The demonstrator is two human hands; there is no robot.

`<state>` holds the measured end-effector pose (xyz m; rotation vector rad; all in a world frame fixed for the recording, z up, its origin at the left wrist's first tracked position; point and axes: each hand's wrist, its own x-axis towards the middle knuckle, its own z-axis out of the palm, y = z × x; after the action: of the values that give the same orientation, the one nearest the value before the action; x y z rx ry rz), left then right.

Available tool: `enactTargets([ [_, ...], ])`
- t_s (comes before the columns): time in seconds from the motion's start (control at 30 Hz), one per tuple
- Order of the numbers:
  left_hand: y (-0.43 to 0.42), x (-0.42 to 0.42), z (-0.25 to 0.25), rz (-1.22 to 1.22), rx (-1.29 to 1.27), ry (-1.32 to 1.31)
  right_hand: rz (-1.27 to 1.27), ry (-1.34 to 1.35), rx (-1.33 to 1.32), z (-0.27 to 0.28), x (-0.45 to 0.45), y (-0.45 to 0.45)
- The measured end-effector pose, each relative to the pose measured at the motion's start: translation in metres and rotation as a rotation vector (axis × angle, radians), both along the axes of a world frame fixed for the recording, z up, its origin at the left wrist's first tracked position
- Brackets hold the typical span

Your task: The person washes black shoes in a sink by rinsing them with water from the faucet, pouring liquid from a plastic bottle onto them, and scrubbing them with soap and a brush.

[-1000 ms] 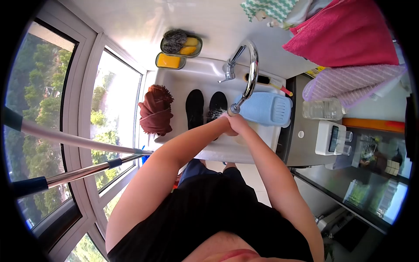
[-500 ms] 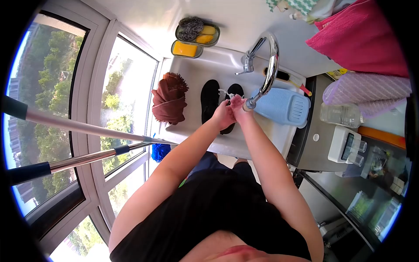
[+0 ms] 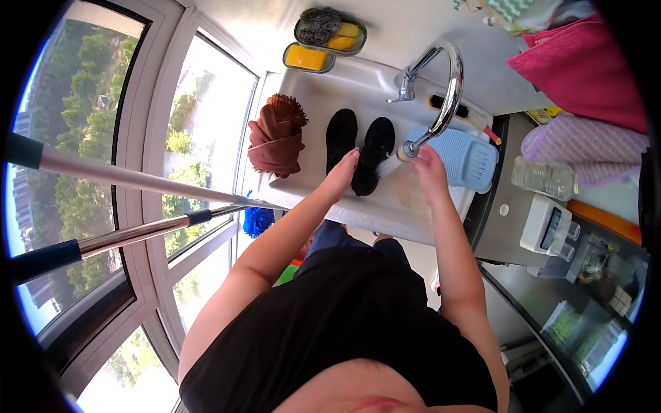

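Head view: the white sink (image 3: 392,217) spans the middle of the scene, its front rim close to the person's body, its back edge against the wall and its right side against a grey desk (image 3: 490,227). The blue washboard (image 3: 461,158) fills much of its right end, probably set there to leave the centre for wet work. The tap (image 3: 458,86) arches over from the back, its nozzle angled so that water (image 3: 390,166) falls on or right beside the rightmost shoe (image 3: 379,141). A brown cloth (image 3: 279,138) is heaped at the left end, seemingly kept out of the spray. Both black shoes (image 3: 341,134) lie side by side in the basin, with a narrow gap between them, perhaps so each can be reached alone. The right hand (image 3: 429,172) is at the nozzle; whether its fingers close around it or merely touch it, I cannot tell. The left hand (image 3: 340,177) is over the near end of the leftmost shoe, fingers extended and holding nothing; contact is unclear. A brush (image 3: 438,102) lies along the back ledge behind the tap. Bare basin shows between cloth and shoes, and in front of the washboard; toward the back, the tap's arch limits lifting room.
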<state>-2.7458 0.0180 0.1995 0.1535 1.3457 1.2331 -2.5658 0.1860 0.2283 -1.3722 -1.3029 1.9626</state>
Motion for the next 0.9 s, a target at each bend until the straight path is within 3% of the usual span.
enactTargets([
  [0.03,-0.005,-0.004,0.003,-0.009,-0.004,0.032,0.151,-0.041,0.33,0.037,-0.004,0.005],
  [0.07,-0.009,-0.009,0.006,-0.018,-0.006,0.065,0.152,-0.041,0.334,0.067,-0.01,0.011],
  [0.13,-0.018,-0.016,0.014,-0.01,-0.025,0.066,0.615,-0.361,0.665,0.106,-0.02,0.014],
  [0.37,-0.046,-0.025,0.011,0.018,-0.098,0.053,0.657,-0.409,0.594,0.103,-0.055,0.022],
  [0.57,-0.067,-0.028,0.009,-0.011,-0.077,0.136,0.498,-0.365,0.83,0.085,-0.058,0.02],
  [0.67,-0.074,-0.031,0.011,0.007,-0.096,0.143,0.533,-0.456,0.8,0.088,-0.046,0.024],
  [0.77,-0.081,-0.032,-0.001,0.035,-0.09,0.123,0.683,-0.458,0.59,0.103,-0.045,0.024],
  [0.9,-0.077,-0.028,0.011,-0.038,-0.104,0.143,0.672,-0.367,0.651,0.094,-0.063,0.022],
])
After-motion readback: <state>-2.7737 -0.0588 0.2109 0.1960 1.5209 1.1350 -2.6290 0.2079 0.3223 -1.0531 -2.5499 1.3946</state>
